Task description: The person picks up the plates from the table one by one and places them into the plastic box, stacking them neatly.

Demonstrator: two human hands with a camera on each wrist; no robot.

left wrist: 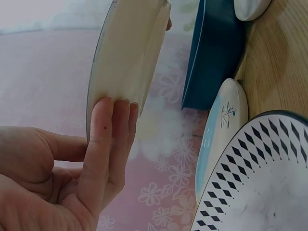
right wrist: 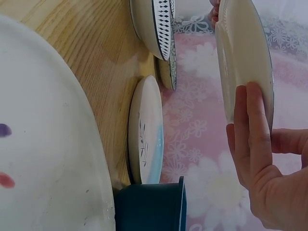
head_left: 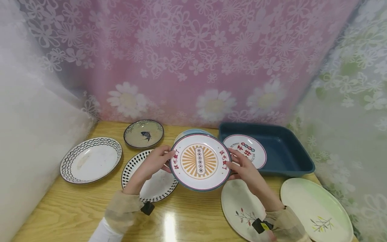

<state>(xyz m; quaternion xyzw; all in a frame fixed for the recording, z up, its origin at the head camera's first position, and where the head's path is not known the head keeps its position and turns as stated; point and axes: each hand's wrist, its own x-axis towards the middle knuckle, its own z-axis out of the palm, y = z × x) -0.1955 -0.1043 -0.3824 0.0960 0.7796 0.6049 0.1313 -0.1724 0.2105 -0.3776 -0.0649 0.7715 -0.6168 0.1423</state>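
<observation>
A round white plate (head_left: 200, 162) with an orange sunburst, red lettering and a dark rim is held up above the table, tilted toward the head camera. My left hand (head_left: 155, 162) pinches its left edge, thumb on the face and fingers beneath. On the opposite edge, my right hand (head_left: 245, 169) grips it the same way. Both wrist views show fingers spread against the pale underside (left wrist: 127, 57). Behind the held plate, a blue-rimmed plate (head_left: 193, 131) is mostly hidden in the head view. Another white plate (head_left: 251, 148) with red lettering leans inside a dark blue basin (head_left: 281, 148).
On the left stand a zigzag-rimmed dish (head_left: 93, 161), a fish-patterned plate (head_left: 143, 133) and a diamond-rimmed plate (head_left: 157, 186). Oval plates with leaf sprigs (head_left: 239, 201) and with a green edge (head_left: 314, 205) lie at the right. A floral curtain (head_left: 193, 67) closes off the wooden table's back.
</observation>
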